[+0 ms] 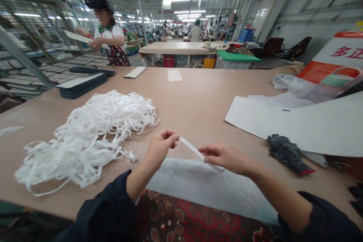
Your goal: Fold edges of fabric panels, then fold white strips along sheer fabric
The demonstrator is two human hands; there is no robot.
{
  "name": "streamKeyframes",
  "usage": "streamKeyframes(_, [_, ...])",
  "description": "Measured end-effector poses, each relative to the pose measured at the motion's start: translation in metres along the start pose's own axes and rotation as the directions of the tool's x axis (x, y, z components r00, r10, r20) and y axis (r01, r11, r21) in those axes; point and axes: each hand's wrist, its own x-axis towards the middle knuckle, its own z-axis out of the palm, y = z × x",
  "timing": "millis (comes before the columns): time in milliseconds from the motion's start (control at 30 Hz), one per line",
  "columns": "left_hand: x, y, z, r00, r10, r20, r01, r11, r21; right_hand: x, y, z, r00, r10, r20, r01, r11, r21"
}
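Note:
A narrow white strap (191, 146) runs between my two hands above the near edge of the table. My left hand (164, 141) pinches one end of it between thumb and fingers. Closer to the other end, my right hand (219, 157) has its fingers closed round the strap, and a short tail curls out below. Under both hands lies a whitish translucent sheet (204, 181), which reaches over the table edge onto a patterned dark red cloth (184, 219). To the left spreads a large tangled heap of white straps (104, 124).
The brown table (195, 98) carries stacked dark-edged panels (82, 85) at far left, a white card (174, 75) at the back, and a white board (300, 124) and grey glove (290, 154) on the right. Behind the left corner a co-worker (109, 38) holds a flat panel.

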Motion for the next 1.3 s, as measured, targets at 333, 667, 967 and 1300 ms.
streamKeyframes(333, [-0.007, 0.012, -0.013, 0.991, 0.089, 0.097, -0.096, 0.993, 0.065, 0.011, 0.002, 0.007, 0.982, -0.014, -0.188, 0.045, 0.985, 0.164])
streamKeyframes(667, [-0.012, -0.018, -0.024, 0.995, -0.034, 0.095, 0.023, 0.993, 0.115, -0.002, 0.003, 0.010, 0.973, -0.008, -0.231, -0.025, 0.990, -0.137])
streamKeyframes(967, [-0.014, -0.023, -0.028, 0.995, -0.060, 0.077, 0.053, 0.995, 0.083, 0.005, -0.001, 0.021, 0.964, -0.069, -0.257, 0.012, 0.976, -0.218])
streamKeyframes(1300, [-0.023, -0.021, -0.010, 0.981, -0.173, 0.092, 0.189, 0.957, -0.219, 0.011, -0.007, 0.040, 0.984, -0.027, -0.177, 0.037, 0.998, 0.057])
